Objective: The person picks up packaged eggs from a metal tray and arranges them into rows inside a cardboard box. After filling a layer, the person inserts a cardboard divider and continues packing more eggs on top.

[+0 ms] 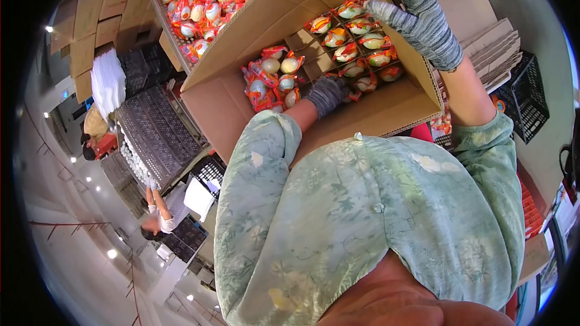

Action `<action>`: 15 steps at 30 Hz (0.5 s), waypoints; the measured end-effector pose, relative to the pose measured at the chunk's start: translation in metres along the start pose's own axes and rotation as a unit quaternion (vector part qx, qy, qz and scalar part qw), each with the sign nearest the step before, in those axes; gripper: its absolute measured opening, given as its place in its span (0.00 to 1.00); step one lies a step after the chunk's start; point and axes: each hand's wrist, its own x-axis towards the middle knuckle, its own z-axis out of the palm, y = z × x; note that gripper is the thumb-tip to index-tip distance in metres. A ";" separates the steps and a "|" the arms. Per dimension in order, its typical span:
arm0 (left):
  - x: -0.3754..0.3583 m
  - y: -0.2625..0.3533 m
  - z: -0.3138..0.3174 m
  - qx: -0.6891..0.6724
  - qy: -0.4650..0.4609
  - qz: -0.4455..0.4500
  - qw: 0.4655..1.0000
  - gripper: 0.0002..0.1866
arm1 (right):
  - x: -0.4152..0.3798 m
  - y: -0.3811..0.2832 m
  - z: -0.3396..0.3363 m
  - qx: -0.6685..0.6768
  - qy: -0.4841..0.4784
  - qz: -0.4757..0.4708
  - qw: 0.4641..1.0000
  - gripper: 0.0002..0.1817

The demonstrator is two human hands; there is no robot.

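Gently is how this seems best done: light pressure, keeping the dividers (313, 66) upright and the wrappers from snagging. The left hand (326, 95) reaches low into the one open carton (338, 125), beside the cells; its fingertips are hidden, so I cannot tell whether they grip. The right hand (423, 27) is at the carton's upper right edge, fingers apart. Roughly ten wrapped eggs (346, 52) show in the cells, right of centre in the carton, around eight in the loose cluster (272, 78) at its left, and too many to count in the crate (158, 21), upper left of the frame
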 end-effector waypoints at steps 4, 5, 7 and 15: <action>-0.001 -0.001 -0.034 -0.046 -0.101 0.019 0.994 0.21 | 0.023 -0.034 -0.014 -0.304 -0.112 -0.097 0.941 0.19; -0.023 0.005 -0.070 -0.068 -0.105 -0.004 0.992 0.22 | 0.032 -0.041 -0.015 -0.328 -0.133 -0.122 0.927 0.22; -0.072 -0.001 -0.124 -0.091 -0.095 -0.050 0.990 0.26 | 0.057 -0.060 -0.005 -0.287 -0.257 -0.119 0.915 0.20; -0.238 -0.009 -0.137 -0.083 0.388 -0.294 0.869 0.26 | 0.050 -0.053 0.180 -0.407 -0.722 -0.059 0.557 0.23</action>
